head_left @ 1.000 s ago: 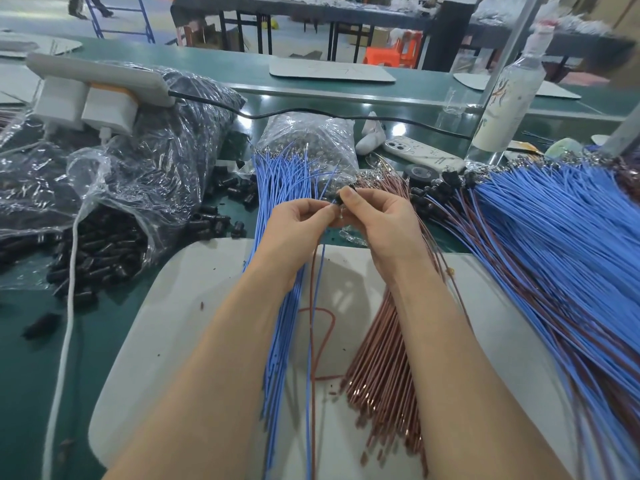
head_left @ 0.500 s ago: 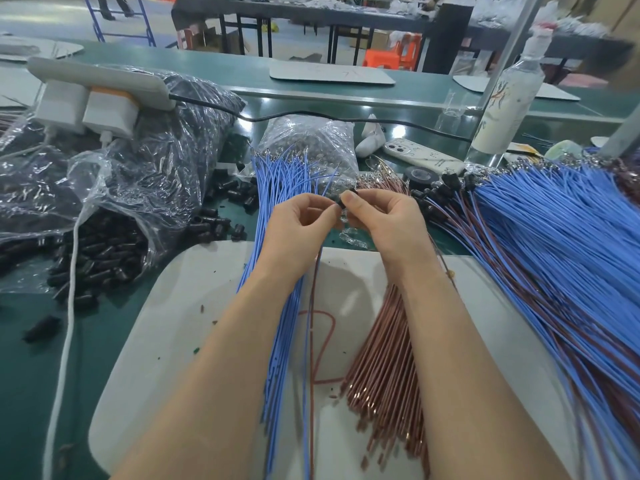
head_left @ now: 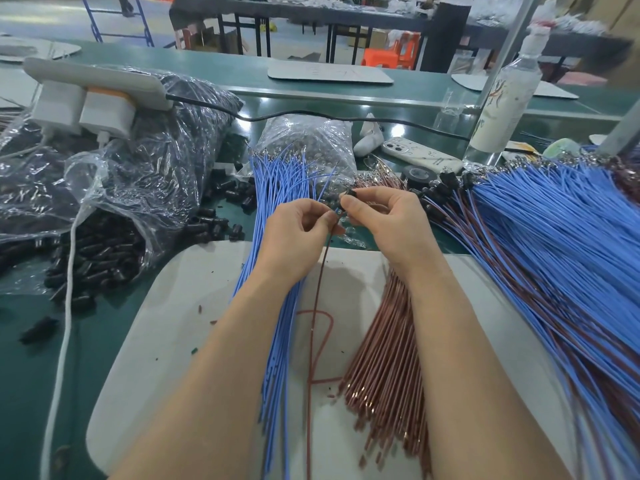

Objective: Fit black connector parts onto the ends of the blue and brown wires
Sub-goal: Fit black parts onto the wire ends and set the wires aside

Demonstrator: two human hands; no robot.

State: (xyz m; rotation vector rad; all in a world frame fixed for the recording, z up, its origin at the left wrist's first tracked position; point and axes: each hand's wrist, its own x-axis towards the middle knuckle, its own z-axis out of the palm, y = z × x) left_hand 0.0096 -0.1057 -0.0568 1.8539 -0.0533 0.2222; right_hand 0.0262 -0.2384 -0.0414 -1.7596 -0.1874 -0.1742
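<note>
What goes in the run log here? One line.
left hand: pinches brown wire | right hand: pinches black connector | seating: cannot tell

A bundle of blue wires (head_left: 277,188) lies on our pale rounded mat (head_left: 180,306), left of a bundle of brown wires (head_left: 384,341). Above the gap between them our left hand (head_left: 294,233) pinches a single brown wire (head_left: 320,271), beside our right hand (head_left: 384,223) pinching a small black connector part (head_left: 351,194). Left of the mat sits a clear plastic bag of black connector parts (head_left: 145,174), a white power strip (head_left: 97,81) on top. Right of it spreads a heap of paired blue and brown wires (head_left: 554,254).
</note>
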